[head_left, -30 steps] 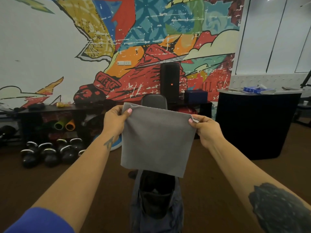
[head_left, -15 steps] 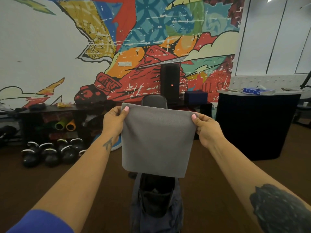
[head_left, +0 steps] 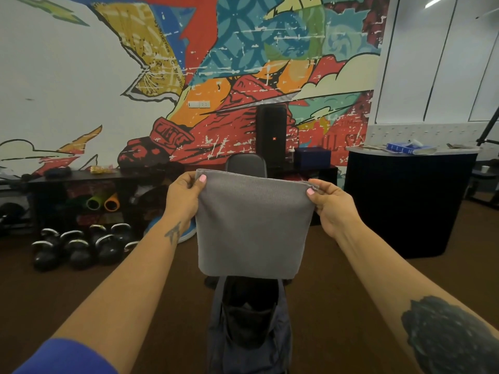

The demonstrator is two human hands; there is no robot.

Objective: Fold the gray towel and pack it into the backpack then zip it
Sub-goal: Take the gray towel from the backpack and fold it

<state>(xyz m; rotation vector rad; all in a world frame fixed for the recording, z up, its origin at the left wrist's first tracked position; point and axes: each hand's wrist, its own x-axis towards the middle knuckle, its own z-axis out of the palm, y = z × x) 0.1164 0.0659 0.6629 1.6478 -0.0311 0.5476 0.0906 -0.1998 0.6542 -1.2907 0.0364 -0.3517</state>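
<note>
- Left hand (head_left: 183, 197) and right hand (head_left: 330, 203) each pinched a top corner of the folded gray towel (head_left: 252, 228), held in the air above the open backpack (head_left: 249, 323).
- Advice: keep the corners matched and lower it straight into the opening.
- Speaker (head_left: 271, 136) logo too small to read.

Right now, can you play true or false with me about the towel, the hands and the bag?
1. Both hands hold the gray towel by its top corners. True: the left hand and the right hand each pinch one.
2. The towel is already inside the backpack. False: it hangs in the air above the backpack.
3. The backpack is zipped shut. False: its top gapes open.
4. The kettlebells sit on the floor to the left. True.
5. The towel is bright red. False: it is gray.
</note>
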